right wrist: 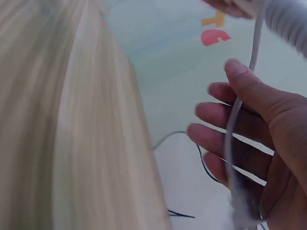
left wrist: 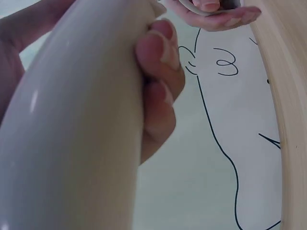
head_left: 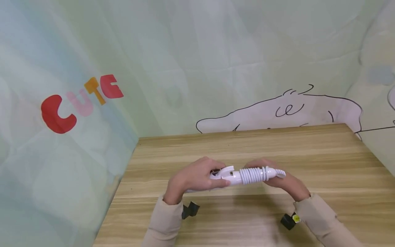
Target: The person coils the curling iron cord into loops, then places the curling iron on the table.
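A white appliance that looks like a curling iron [head_left: 235,177] is held in the air above the table. Its white cord [head_left: 253,175] is coiled tightly around the handle. My left hand [head_left: 199,175] grips the body near a raised white lever [head_left: 227,169], fingers wrapped around it. In the left wrist view the smooth white body [left wrist: 76,120] fills much of the picture. Behind the handle's corded end is my right hand [head_left: 281,183], partly hidden. Its fingers are loosely bent and spread in the right wrist view, with a loose stretch of cord [right wrist: 231,129] running across them.
A wood-grain table [head_left: 247,147] lies below both hands. Printed cloth walls [head_left: 197,68] stand behind it and to the left, the left one lettered CUTE. Dark camera mounts [head_left: 288,222] sit under the wrists.
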`<control>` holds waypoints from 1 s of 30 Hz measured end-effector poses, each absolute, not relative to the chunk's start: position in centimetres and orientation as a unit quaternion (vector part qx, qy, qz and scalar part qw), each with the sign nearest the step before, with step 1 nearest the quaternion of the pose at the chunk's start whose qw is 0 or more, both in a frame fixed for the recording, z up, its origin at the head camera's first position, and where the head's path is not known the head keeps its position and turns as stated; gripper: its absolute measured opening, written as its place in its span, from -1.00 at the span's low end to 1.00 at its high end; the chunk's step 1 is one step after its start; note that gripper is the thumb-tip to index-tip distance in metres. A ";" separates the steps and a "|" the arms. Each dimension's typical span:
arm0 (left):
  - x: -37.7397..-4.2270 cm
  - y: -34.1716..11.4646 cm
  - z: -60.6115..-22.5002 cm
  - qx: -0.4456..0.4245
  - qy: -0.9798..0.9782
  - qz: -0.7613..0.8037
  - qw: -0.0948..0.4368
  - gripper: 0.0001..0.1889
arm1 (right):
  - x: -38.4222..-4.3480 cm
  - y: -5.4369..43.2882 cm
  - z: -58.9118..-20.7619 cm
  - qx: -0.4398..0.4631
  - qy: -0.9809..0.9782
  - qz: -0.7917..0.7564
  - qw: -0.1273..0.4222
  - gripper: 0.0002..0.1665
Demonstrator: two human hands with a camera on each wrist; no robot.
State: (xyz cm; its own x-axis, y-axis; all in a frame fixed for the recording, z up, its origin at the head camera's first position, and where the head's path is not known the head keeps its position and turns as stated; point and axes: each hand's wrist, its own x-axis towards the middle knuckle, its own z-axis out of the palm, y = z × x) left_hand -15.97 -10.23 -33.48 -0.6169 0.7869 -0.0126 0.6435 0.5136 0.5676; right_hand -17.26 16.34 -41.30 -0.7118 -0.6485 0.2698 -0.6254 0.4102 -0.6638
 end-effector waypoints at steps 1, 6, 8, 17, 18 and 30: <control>-15.8 -10.2 -33.4 0.420 0.857 0.265 0.138 -0.84 | -17.5 16.5 -41.1 -0.384 0.835 -0.394 0.017 -0.86; -15.4 -9.8 -33.3 0.426 0.854 0.252 0.160 -0.83 | -18.3 17.3 -39.8 -0.353 0.867 -0.351 -0.002 -0.86; -15.3 -9.6 -33.6 0.420 0.859 0.243 0.162 -0.82 | -18.2 17.3 -38.9 -0.340 0.884 -0.318 -0.027 -0.89; -15.2 -8.5 -35.1 0.383 0.895 0.188 0.132 -0.76 | -16.6 15.2 -34.4 -0.363 0.911 -0.147 -0.131 -0.91; -15.3 -8.4 -35.3 0.375 0.899 0.185 0.130 -0.76 | -16.2 15.0 -34.2 -0.363 0.912 -0.137 -0.133 -0.92; -17.6 -10.2 -36.3 0.284 0.921 0.236 0.125 -0.72 | -11.8 13.8 -36.6 -0.312 0.910 -0.270 -0.036 -0.91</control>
